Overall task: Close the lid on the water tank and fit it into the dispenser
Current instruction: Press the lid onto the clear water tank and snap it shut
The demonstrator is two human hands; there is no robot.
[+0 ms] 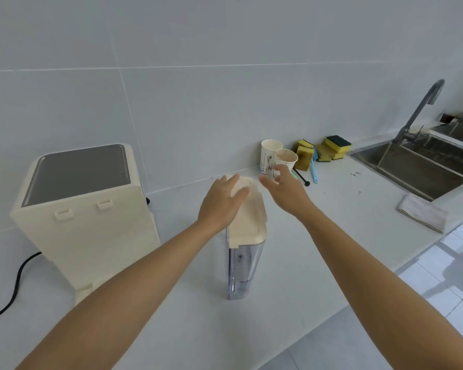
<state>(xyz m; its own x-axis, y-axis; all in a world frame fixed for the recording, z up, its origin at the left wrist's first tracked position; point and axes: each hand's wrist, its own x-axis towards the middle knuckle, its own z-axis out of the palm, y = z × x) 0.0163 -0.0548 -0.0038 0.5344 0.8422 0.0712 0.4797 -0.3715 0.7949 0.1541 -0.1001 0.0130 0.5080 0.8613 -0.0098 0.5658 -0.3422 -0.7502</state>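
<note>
Cream lid (247, 222) on top of a clear tank (239, 271) with a faint blue-violet tint. The dispenser (91, 228) matches it in cream, with a grey panel (78, 173) on top and a black cable (14, 287) trailing off. White counter (292, 276), pale grey wall tiles (198, 102). Over by the wall, two white paper cups (270, 156) with a thin dark line drawing, the nearer one stained brown inside. Sponges (334, 148) in yellow, one topped dark green, another smudged brown. A light blue handle (313, 169) beside them. Steel-grey sink (417, 166) and tap (420, 110), and an off-white cloth (422, 212).
</note>
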